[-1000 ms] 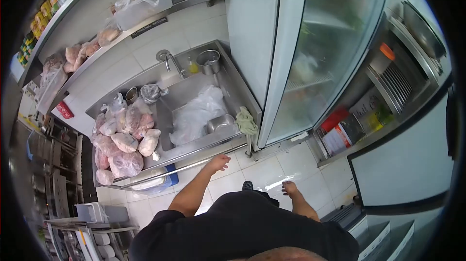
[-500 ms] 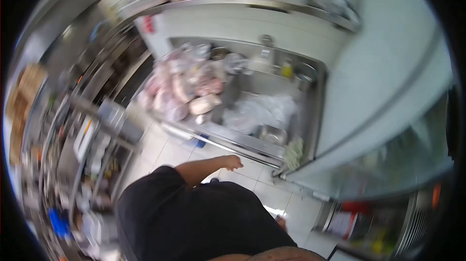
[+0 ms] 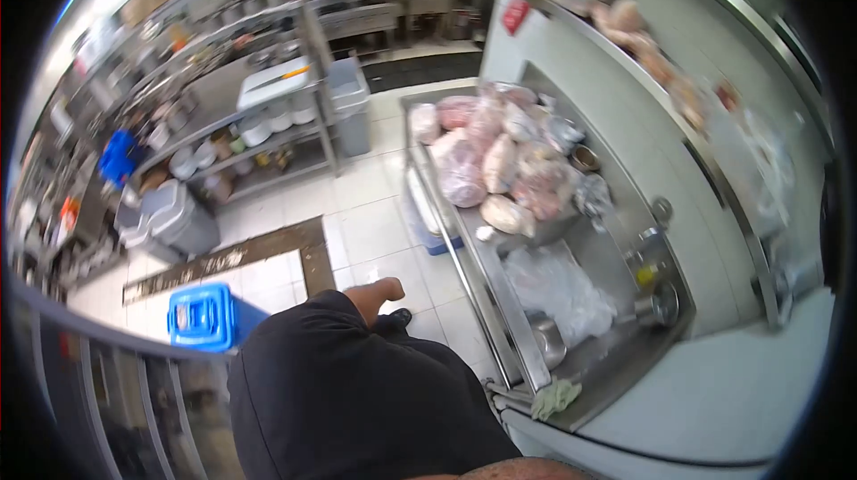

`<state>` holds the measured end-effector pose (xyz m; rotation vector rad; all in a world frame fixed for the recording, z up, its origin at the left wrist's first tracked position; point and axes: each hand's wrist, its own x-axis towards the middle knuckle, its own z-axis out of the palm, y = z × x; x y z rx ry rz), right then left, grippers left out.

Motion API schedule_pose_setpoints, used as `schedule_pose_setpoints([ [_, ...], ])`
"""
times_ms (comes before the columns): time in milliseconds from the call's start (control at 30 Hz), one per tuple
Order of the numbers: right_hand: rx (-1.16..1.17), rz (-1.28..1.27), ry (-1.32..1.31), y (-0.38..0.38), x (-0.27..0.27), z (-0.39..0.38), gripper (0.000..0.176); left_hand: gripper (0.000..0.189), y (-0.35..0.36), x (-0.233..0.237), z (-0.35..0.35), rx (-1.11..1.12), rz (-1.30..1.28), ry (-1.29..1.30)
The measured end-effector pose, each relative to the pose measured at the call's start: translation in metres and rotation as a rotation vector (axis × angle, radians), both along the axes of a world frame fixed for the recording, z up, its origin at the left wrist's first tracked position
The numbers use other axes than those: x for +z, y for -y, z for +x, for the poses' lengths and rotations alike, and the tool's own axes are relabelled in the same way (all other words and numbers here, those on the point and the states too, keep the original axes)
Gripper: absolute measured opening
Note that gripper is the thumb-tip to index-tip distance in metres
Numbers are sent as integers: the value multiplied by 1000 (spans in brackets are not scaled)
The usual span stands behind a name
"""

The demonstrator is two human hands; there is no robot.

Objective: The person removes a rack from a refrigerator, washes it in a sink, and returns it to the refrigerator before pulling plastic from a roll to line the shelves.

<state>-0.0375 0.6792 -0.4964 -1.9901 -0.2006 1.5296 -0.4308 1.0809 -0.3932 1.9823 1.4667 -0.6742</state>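
My left hand (image 3: 386, 289) hangs low in front of my body, over the floor. Its fingers look loosely curled and nothing shows in them. It touches nothing and is apart from the steel sink (image 3: 466, 279) on the right. My right hand is out of the picture. Several bags of raw meat (image 3: 495, 154) are heaped at the far end of the sink. Crumpled clear plastic (image 3: 558, 288) lies in the basin, beside a small metal pan (image 3: 548, 343). A pale green cloth (image 3: 555, 398) hangs at the near corner.
A blue lidded bin (image 3: 202, 316) stands to my left. Grey bins (image 3: 170, 217) and a steel rack (image 3: 326, 128) with a white board (image 3: 273, 83) are farther off. A dark drain strip (image 3: 223, 261) crosses the tiles. Above the sink runs a shelf (image 3: 705, 172) with more meat.
My view has turned left, so the sink now sits to the right and the blue bin shows. My right hand, partly visible before, has left the picture. My left hand still hangs low.
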Motion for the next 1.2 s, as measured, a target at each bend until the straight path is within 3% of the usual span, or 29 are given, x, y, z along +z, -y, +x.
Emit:
schedule_pose_setpoints([
  [200, 246, -49, 38, -41, -7, 29, 23, 51, 63, -4, -125, 343, 1, 32],
  [300, 313, -41, 54, -67, 5, 27, 23, 50, 112, -69, -188, 417, 10, -14],
  [333, 327, -26, 56, -77, 8, 25, 23, 49, 130, -76, -201, 474, -25, -18],
  [400, 343, 8, 60, -93, 12, 17, 24, 50, 157, -78, -211, 894, -407, -4],
  [467, 358, 33, 52, -107, 12, 4, 24, 52, 170, -70, -212, 821, -451, 16],
  [500, 370, 49, 47, -115, 8, -3, 24, 52, 169, -80, -213, 706, -339, 35],
  [600, 396, 51, 40, -119, -14, -18, 25, 54, 141, -35, -180, 456, -98, 103],
  [667, 425, 52, 44, -104, -50, -23, 25, 53, 105, -8, -160, 340, -213, 75],
  [767, 537, 281, 75, -53, -119, -11, 26, 54, 61, 0, -133, 434, -149, 115],
  [800, 566, 489, 1, -43, -127, -7, 26, 54, 46, -2, -127, 470, -157, 150],
  [833, 524, 119, 263, -36, -115, -8, 28, 54, 39, 5, -121, 489, -126, 199],
  [933, 335, -193, 7, -53, -71, -19, 35, 53, 16, 14, -110, 524, -94, 310],
  [967, 388, -157, 98, -52, -105, -20, 38, 53, 11, 10, -109, 544, -126, 324],
  [1033, 630, -90, 207, -112, -39, -40, 31, 54, 10, 10, -110, 686, -164, 439],
  [1067, 491, 22, 50, -151, 20, -55, 30, 53, 8, 13, -112, 717, -173, 443],
  [1100, 369, 60, 65, -181, 40, -75, 35, 53, 2, 15, -116, 755, -173, 450],
  [1200, 363, 136, -23, -274, 120, -116, 32, 57, -19, 4, -132, 858, -150, 457],
])
